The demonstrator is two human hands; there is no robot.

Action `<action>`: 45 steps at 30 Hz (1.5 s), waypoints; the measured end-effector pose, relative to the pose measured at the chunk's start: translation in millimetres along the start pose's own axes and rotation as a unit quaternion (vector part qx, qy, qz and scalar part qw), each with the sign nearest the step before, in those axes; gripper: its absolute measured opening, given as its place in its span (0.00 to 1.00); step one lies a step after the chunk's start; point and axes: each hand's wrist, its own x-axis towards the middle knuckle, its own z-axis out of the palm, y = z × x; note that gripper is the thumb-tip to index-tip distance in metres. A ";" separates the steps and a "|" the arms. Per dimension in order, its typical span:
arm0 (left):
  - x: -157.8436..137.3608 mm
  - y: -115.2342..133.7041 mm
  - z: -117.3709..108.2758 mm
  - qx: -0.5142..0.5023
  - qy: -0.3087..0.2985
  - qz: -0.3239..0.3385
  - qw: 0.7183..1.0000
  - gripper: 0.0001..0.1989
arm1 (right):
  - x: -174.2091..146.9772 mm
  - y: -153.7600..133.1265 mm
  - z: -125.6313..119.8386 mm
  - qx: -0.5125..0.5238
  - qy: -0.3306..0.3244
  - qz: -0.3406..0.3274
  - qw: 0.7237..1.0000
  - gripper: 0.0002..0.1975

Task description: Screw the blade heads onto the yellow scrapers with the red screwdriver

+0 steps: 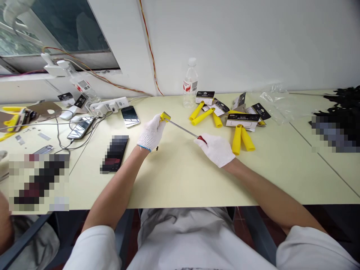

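Note:
My left hand [152,132], in a white knit glove with a blue cuff edge, is closed on a yellow scraper head [164,117] with a grey metal edge. My right hand [217,149], gloved in white too, grips a screwdriver [182,129] by its red handle. Its long metal shaft points left, and the tip meets the yellow head; whether it sits in a screw is too small to tell. A small dark piece [156,149] shows just below my left hand. Right of the screwdriver lie several yellow handles [237,140] with black-and-white cards [242,120].
A plastic bottle [190,84] stands by the wall. Left are a phone [130,116], a dark partly blurred item [115,153], a power strip [109,105] and cables. Clear plastic bags [281,103] and a black heap [341,112] lie right. Another person's arm [5,225] enters at left.

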 end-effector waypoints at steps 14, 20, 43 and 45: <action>0.5 -2.0 6.5 -0.156 -0.009 -0.098 0.983 0.15 | -1.1 -4.3 -6.2 0.148 -0.068 0.021 0.986 0.24; 0.9 -0.4 6.1 -0.159 -0.003 -0.108 0.981 0.07 | -5.0 -7.6 -1.2 0.084 0.011 0.026 0.996 0.17; -1.9 4.6 -5.4 0.085 -0.081 -0.082 0.990 0.10 | 0.5 -3.3 -6.4 0.155 -0.152 0.110 0.970 0.18; -1.3 2.2 -4.7 0.083 -0.082 -0.080 0.990 0.10 | 1.0 -1.7 -4.1 0.155 -0.146 0.097 0.972 0.19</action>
